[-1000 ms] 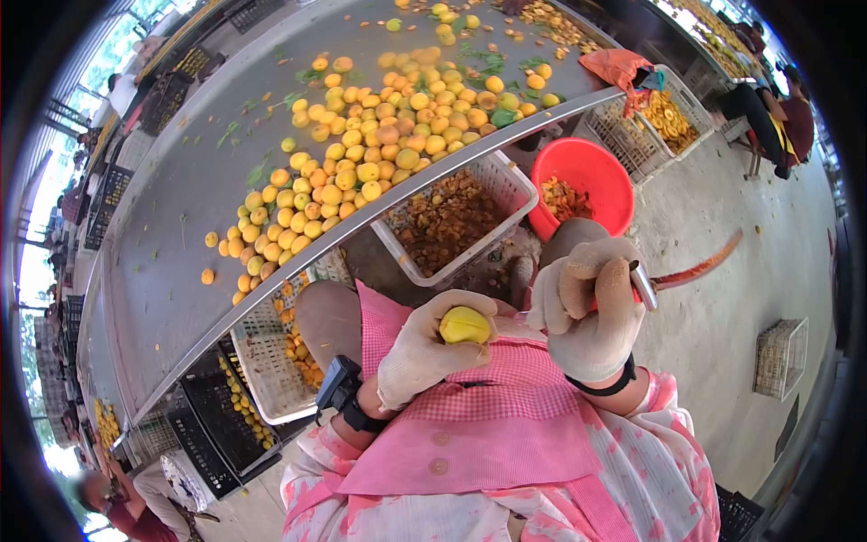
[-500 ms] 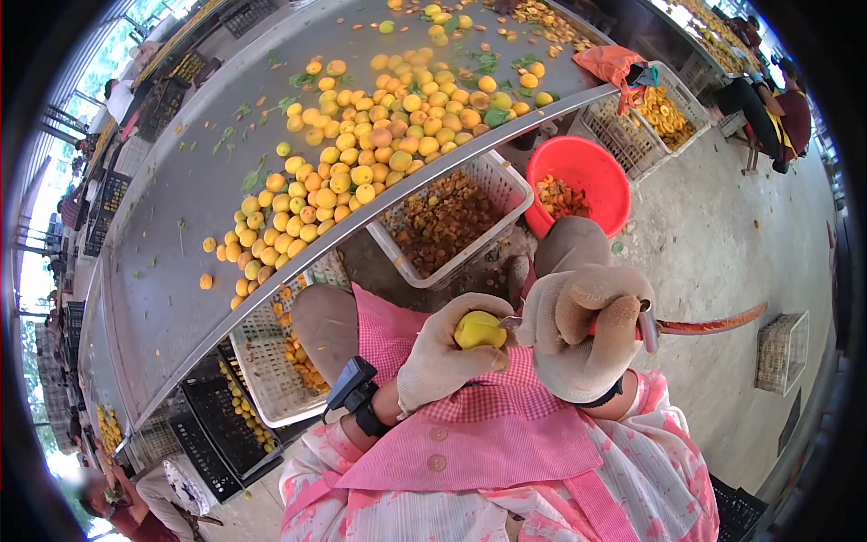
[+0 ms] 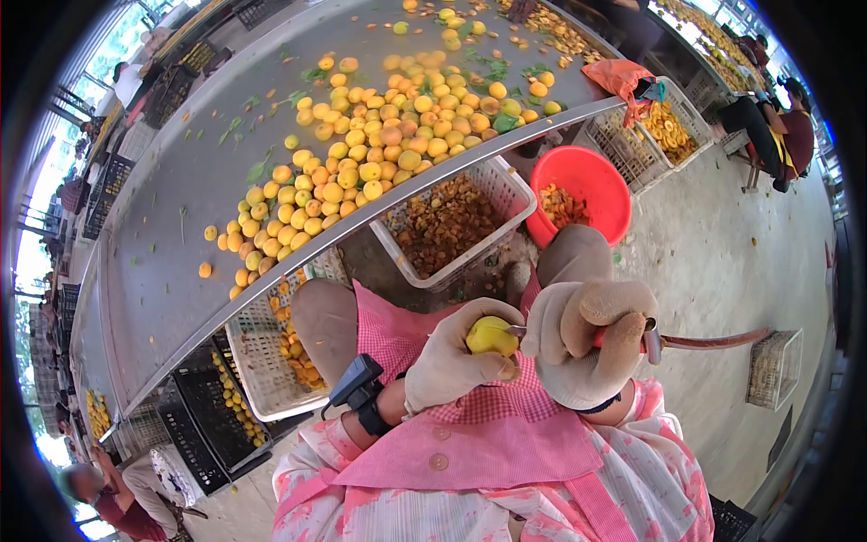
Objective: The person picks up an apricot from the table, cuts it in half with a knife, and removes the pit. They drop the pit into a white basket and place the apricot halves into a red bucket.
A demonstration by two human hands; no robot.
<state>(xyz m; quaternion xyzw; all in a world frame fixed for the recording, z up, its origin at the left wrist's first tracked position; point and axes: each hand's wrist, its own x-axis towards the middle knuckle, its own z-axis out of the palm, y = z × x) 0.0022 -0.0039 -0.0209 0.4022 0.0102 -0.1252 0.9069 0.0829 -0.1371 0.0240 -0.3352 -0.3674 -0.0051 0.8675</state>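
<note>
In front of my lap, my left hand (image 3: pixel 449 363), in a pale work glove, is closed round a yellow-green apricot (image 3: pixel 490 335). My right hand (image 3: pixel 582 339), gloved too, grips a small knife (image 3: pixel 652 343) with a red handle. Its short blade points left and its tip meets the apricot's right side. From the handle's metal end a reddish-brown strap (image 3: pixel 713 342) runs off to the right. Many loose apricots (image 3: pixel 361 172) are heaped on the metal table (image 3: pixel 172 289) ahead of me.
Under the table edge stand a crate of brown scraps (image 3: pixel 442 230), a red bucket (image 3: pixel 605 194) with fruit pieces and a white crate (image 3: pixel 262 379) of apricot halves. Black crates (image 3: pixel 194 406) lie at left. An orange bag (image 3: pixel 619 79) hangs at the table's corner. Other people sit farther off.
Both hands have shifted slightly right with the apricot and knife. The apricot has turned a little in my left hand, and the strap hangs straighter. The whole view has tilted slightly.
</note>
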